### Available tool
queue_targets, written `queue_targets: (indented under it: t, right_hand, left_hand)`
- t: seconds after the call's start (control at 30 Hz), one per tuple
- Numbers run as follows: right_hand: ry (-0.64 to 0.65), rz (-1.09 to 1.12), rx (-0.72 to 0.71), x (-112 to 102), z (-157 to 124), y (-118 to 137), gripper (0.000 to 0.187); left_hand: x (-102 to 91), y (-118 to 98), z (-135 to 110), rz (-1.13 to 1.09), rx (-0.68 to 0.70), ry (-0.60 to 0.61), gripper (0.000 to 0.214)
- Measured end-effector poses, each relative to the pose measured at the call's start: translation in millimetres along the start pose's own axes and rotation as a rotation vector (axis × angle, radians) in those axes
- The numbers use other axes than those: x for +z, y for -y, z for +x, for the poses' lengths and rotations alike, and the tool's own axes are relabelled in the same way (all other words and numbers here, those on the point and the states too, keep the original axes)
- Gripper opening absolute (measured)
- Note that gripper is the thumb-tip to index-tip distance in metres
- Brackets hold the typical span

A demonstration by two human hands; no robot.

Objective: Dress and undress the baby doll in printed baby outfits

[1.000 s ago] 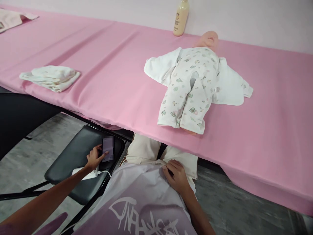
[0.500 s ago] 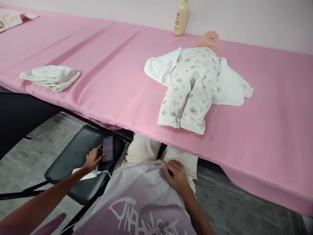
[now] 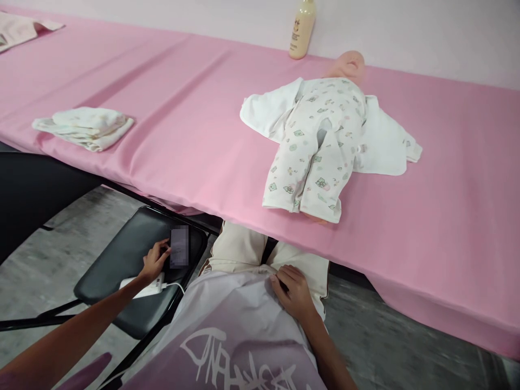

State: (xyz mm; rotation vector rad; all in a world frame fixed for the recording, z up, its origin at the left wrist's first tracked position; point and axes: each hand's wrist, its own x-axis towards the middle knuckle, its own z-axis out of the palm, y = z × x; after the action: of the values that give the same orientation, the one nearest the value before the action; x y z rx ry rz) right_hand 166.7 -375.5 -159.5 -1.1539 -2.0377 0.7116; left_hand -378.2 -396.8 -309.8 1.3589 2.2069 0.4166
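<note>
Low on the left, my left hand (image 3: 155,261) reaches over a black chair seat, its fingers stretched and apart. The fingertips are at the left edge of a phone (image 3: 179,247) with a blurred screen. Under my wrist lies a white power bank (image 3: 147,287) with a white cable. My right hand (image 3: 293,292) rests on my lap at the shirt hem, fingers loosely curled, with nothing seen in it. In front of me a baby doll (image 3: 345,66) lies on its back on the table, its head away from me. It wears white printed baby clothes (image 3: 320,130), the sleeves spread wide.
A pink cloth (image 3: 182,119) covers the long table. Folded white baby clothes (image 3: 87,127) lie on its left part. A yellowish bottle (image 3: 301,32) stands by the wall behind the doll. Pale pink fabric (image 3: 22,30) lies far left. The black chair (image 3: 109,265) stands beside me.
My left hand's fingers have drawn back slightly to the left, from over the phone's screen to its edge. My right hand and the doll stay as they were.
</note>
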Motion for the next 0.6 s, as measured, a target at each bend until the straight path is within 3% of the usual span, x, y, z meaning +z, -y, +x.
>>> queue_targets:
  t: [0.17,0.4,0.6]
  right_hand:
    - [-0.004,-0.009,-0.005,0.1,-0.5,0.0,0.039]
    - [-0.012,-0.001,-0.009,0.6,0.1,0.0,0.038]
    - [-0.001,-0.009,-0.008,0.9,0.6,-0.2,0.038]
  left_hand:
    - [0.8,0.5,-0.1,0.028,-0.006,-0.004,0.068]
    - [0.2,-7.8,-8.1,0.122,0.07,0.001,0.09]
    - [3.2,-16.5,-10.7,0.126,0.023,-0.021,0.093]
